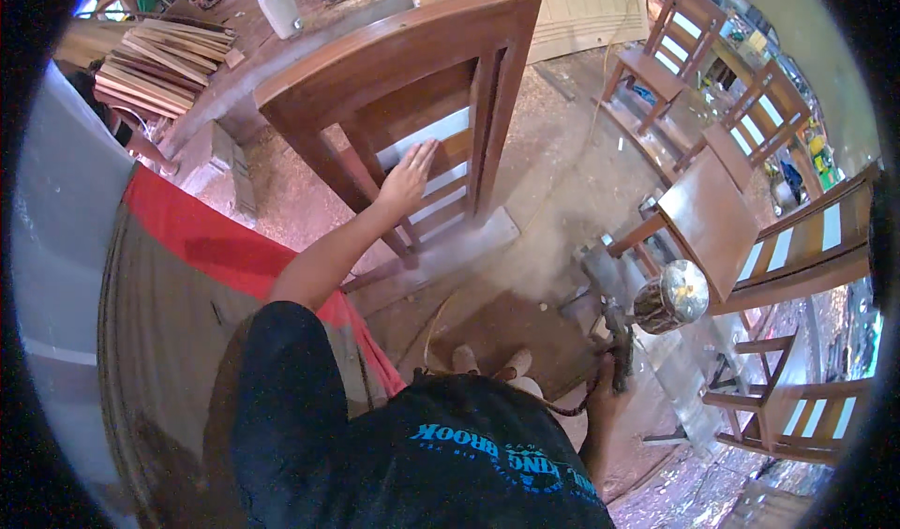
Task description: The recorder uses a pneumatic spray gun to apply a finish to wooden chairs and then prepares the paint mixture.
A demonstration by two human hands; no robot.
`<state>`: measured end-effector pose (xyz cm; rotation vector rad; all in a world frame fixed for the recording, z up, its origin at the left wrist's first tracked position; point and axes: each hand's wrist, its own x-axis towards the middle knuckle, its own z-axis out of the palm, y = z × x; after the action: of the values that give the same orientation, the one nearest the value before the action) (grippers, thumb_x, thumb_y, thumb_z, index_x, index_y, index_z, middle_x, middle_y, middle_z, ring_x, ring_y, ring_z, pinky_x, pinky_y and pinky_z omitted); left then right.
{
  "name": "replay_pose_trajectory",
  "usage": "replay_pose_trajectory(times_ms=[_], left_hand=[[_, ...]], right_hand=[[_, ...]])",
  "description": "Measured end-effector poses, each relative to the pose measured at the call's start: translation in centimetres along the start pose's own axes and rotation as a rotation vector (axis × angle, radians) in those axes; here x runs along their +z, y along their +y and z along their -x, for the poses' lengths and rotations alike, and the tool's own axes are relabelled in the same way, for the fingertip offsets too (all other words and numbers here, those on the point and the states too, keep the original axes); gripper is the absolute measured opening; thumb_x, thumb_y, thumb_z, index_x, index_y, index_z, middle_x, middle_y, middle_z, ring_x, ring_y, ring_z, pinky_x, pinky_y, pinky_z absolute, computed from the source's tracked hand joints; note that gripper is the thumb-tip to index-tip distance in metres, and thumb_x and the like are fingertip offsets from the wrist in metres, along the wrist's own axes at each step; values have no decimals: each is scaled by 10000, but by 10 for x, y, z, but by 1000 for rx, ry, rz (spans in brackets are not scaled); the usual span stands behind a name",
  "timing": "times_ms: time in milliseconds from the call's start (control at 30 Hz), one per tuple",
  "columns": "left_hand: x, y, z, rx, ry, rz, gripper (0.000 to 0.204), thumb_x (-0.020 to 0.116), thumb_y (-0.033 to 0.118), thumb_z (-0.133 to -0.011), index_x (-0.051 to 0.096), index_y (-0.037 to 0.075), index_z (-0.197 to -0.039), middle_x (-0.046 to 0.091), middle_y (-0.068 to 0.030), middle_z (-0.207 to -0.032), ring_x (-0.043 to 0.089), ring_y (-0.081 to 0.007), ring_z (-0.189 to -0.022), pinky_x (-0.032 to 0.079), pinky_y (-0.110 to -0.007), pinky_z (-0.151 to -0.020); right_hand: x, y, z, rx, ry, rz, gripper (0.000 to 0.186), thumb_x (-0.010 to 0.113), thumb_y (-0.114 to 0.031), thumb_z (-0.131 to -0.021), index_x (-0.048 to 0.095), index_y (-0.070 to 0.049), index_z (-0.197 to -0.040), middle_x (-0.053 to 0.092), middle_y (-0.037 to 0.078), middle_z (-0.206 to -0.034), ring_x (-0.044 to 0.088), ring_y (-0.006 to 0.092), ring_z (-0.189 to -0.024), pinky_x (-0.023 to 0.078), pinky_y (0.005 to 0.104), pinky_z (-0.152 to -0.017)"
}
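A: The left hand (407, 178) lies flat and open on the chair (403, 107), fingers spread against the slats of its back. The chair stands just ahead of the person, tilted in the view, glossy brown all over.

B: And the right hand (607, 400)?

A: Down low at the person's right side, closed around the grip of a spray gun (656, 304). Its shiny metal cup sits on top and a hose (562, 407) trails from it towards the body. The nozzle points away from the chair for now.

B: So how would that work go well?

A: Probably by keeping the palm light on the slats, so that any wet finish isn't marked, and by feeling along the grain for rough spots. The gun is best kept level so the cup doesn't tip.

B: What else is about?

A: More chairs (750, 126) to the right, some near the gun, one with its seat just beside the cup. A stack of planks (159, 65) lies at the upper left, with a white jug (278, 9) behind it. A red cloth (225, 248) lies over a surface on the left, close to the arm.

B: Anything in the way?

A: The near chairs crowd the right side, so a swing of the gun could catch one. The hose runs near the feet and might snag.
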<state>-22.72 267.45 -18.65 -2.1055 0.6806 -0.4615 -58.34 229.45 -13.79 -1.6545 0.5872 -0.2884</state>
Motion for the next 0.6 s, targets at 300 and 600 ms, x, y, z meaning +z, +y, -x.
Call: replay_pose_trajectory(times_ms=[300, 600], left_hand=[[-176, -123, 9, -549, 788, 548, 400, 677, 234, -845, 628, 12, -1175, 560, -149, -1339, 478, -315, -1308, 357, -483, -1075], [-115, -200, 81, -802, 628, 485, 328, 595, 158, -922, 618, 35, -1225, 669, -181, -1079, 627, -345, -983, 484, -447, -892]], right_hand=[[-8, 32, -7, -68, -21, 131, 357, 643, -247, -933, 635, 53, -1126, 682, 135, -999, 632, 213, -896, 511, 343, -785], [0, 39, -18, -167, -27, 192, 410, 615, -336, -926, 654, 21, -1126, 699, 93, -969, 641, 206, -867, 507, 351, -802]])
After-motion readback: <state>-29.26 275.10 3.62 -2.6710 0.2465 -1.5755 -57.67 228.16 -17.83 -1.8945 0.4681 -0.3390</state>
